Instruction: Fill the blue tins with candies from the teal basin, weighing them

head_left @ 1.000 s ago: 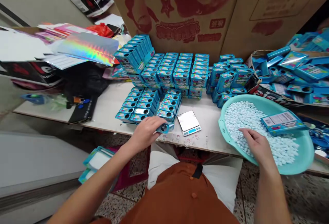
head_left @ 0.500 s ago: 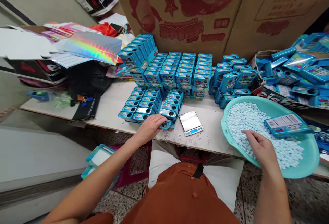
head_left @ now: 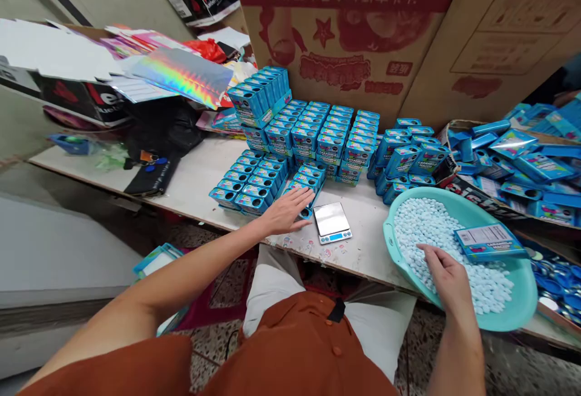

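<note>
The left hand (head_left: 285,213) lies open and flat, fingers spread, on a block of blue tins (head_left: 267,172), with no visible grip. The right hand (head_left: 447,281), loosely curled, rests among pale mints (head_left: 436,232) in a teal basin (head_left: 472,199); any hold is unclear. A small scale (head_left: 332,222) sits between them on the table (head_left: 181,172). The tins look light and stiff, best pinched by their long sides; the mints would likely slide and scatter.
</note>
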Demonstrator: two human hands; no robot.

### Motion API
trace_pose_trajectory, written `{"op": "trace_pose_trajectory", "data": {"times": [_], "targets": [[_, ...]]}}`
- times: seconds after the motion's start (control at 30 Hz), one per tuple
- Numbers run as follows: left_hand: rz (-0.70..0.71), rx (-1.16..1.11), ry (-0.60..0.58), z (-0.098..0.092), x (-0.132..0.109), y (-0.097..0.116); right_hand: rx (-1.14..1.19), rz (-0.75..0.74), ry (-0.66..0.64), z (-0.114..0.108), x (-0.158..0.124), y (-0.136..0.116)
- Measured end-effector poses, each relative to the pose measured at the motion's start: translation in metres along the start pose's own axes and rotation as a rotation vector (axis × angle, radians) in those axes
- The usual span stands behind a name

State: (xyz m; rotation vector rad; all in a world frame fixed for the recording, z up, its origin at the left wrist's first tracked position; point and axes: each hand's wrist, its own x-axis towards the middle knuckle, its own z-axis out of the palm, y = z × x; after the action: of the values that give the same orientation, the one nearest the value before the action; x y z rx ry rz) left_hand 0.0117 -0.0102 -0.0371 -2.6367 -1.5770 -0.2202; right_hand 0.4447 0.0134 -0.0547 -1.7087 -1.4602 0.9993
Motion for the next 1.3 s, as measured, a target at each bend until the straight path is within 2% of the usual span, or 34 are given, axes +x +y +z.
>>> {"op": "trace_pose_trajectory", "data": {"times": [0.1, 0.3, 0.5, 0.73, 0.83, 1.0, 1.17, 1.3], "targets": [[-0.052, 0.024, 0.083, 0.004, -0.005, 0.004, 0.014, -0.012, -0.007, 0.001, 0.001, 0.002], [-0.237, 0.026, 0.238, 0.016, -0.011, 0.026, 0.006, -0.06, -0.021, 0.002, 0.0, -0.003], [-0.391, -0.101, 0.43, 0.018, -0.017, 0.016, 0.014, -0.013, -0.021, 0.0, -0.001, -0.001], [-0.405, -0.142, 0.345, 0.012, -0.017, 0.006, -0.005, 0.002, -0.02, -0.001, 0.002, 0.005], [-0.383, -0.112, 0.306, 0.011, -0.015, 0.007, -0.015, -0.014, -0.014, -0.002, 0.001, 0.005], [-0.399, -0.055, 0.317, 0.008, -0.018, 0.012, -0.061, -0.058, 0.002, -0.003, -0.001, 0.0], [-0.434, -0.062, 0.22, 0.005, -0.015, 0.012, -0.097, -0.074, 0.018, -0.002, -0.002, -0.005], [-0.45, -0.096, 0.197, 0.01, -0.011, 0.012, -0.146, -0.092, 0.029, -0.003, -0.004, -0.007]]}}
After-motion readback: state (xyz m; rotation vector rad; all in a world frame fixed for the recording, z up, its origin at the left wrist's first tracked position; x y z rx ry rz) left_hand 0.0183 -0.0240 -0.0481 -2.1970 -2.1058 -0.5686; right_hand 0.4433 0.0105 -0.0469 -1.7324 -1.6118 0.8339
